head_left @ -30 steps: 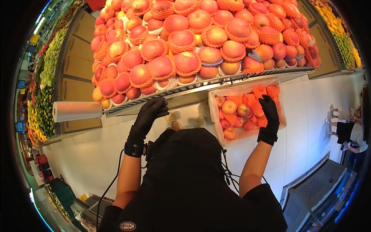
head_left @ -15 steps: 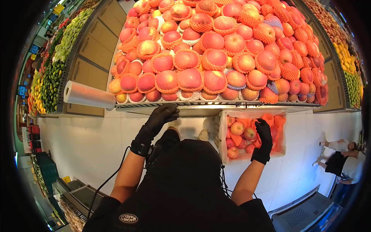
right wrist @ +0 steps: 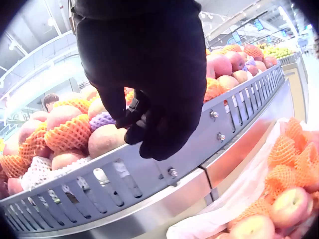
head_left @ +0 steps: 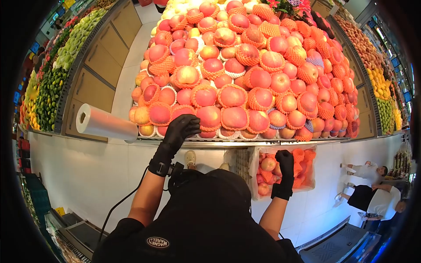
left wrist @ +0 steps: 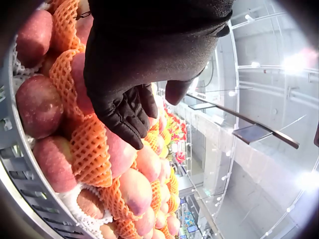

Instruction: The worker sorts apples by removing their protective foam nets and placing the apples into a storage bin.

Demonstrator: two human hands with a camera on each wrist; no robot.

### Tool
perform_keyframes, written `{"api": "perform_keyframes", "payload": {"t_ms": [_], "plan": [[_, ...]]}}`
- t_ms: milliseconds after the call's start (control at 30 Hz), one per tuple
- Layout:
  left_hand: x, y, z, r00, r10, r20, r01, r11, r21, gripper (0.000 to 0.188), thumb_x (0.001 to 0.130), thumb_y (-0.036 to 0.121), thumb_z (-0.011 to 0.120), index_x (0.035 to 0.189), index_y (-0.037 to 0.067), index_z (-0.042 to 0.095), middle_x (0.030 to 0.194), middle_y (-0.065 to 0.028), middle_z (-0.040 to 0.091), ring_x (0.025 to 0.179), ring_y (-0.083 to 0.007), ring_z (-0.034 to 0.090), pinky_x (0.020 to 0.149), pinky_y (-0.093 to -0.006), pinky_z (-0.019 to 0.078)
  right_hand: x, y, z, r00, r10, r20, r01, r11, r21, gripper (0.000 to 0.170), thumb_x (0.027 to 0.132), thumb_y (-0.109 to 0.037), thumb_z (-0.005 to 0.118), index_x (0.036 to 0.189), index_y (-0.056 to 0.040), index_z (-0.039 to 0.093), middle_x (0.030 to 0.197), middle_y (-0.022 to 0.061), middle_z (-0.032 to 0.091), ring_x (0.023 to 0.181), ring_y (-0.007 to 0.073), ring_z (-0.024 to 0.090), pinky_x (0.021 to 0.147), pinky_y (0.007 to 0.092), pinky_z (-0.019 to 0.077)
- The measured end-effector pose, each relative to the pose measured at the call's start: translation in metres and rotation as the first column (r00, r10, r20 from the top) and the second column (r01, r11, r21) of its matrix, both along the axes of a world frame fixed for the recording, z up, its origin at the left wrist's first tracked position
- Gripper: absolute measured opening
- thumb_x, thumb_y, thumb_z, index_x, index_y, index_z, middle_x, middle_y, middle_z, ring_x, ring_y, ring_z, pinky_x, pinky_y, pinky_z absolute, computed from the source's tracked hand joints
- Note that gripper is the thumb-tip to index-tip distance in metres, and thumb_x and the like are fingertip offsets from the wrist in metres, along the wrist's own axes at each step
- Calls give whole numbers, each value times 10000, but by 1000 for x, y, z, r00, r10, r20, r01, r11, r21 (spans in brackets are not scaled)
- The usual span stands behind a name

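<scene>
The black-gloved left hand point(head_left: 179, 133) hovers at the front edge of the heaped apples point(head_left: 209, 117), many in orange foam nets. Its fingers bend loosely with nothing between them in the left wrist view, where the hand point(left wrist: 144, 55) overlaps netted apples point(left wrist: 134, 191); contact cannot be told. The right hand point(head_left: 285, 168), also gloved, is over the lined crate of apples point(head_left: 268, 164) in the head view. In the right wrist view this hand point(right wrist: 149, 79) hangs before the slatted metal rim point(right wrist: 144, 184), fingers loosely curled and no object visible in them.
A plastic bag roll point(head_left: 107, 124) sits at the display's left corner. Side stands hold green fruit point(head_left: 81, 41) and yellow fruit point(head_left: 378, 83). People point(head_left: 372, 199) stand on the floor at the right. A dark grey platform point(head_left: 335, 245) lies at the lower right.
The head view has shifted, showing more of the apple heap. The left hand has risen from below the display edge to overlap the front apples. The right hand appears further left over the crate.
</scene>
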State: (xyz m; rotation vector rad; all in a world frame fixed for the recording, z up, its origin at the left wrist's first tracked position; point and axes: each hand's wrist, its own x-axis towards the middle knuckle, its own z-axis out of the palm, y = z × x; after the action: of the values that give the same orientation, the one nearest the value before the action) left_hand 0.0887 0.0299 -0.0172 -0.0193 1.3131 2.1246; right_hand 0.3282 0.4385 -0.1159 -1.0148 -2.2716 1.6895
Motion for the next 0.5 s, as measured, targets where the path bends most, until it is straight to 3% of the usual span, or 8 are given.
{"api": "perform_keyframes", "payload": {"t_ms": [100,233,367,500], "plan": [[-17,-14,0,999,6,-43,-6,1000,7,290,982,214,520,1154,-17,558,1071,-132,645,953,-232,648,845,-359,538,-28,-27,32,993,-117,2,117,992,-44,305,920,-237,618,714,-20,557,618,49,572,577,119,535,585,278,424],[-29,-31,2,993,72,-95,-69,997,31,259,976,180,517,1135,-19,568,1068,-127,646,921,-202,648,785,-320,532,-57,-37,39,994,-109,-33,110,993,40,355,922,-245,621,649,-46,512,552,9,479,496,96,445,498,275,358],[-41,-51,-1,981,131,-143,-124,991,53,256,981,178,502,1132,-17,571,1073,-115,646,925,-177,637,757,-296,524,-83,-51,39,990,-78,-121,94,987,130,349,923,-240,626,649,-59,510,561,-26,432,502,63,395,485,256,316],[-52,-74,2,965,188,-184,-176,981,76,261,989,192,498,1131,-14,570,1067,-101,646,912,-167,633,752,-290,520,-110,-91,78,993,-92,-71,96,994,53,304,915,-200,619,679,-15,561,634,-10,503,598,71,431,563,259,360]]}}
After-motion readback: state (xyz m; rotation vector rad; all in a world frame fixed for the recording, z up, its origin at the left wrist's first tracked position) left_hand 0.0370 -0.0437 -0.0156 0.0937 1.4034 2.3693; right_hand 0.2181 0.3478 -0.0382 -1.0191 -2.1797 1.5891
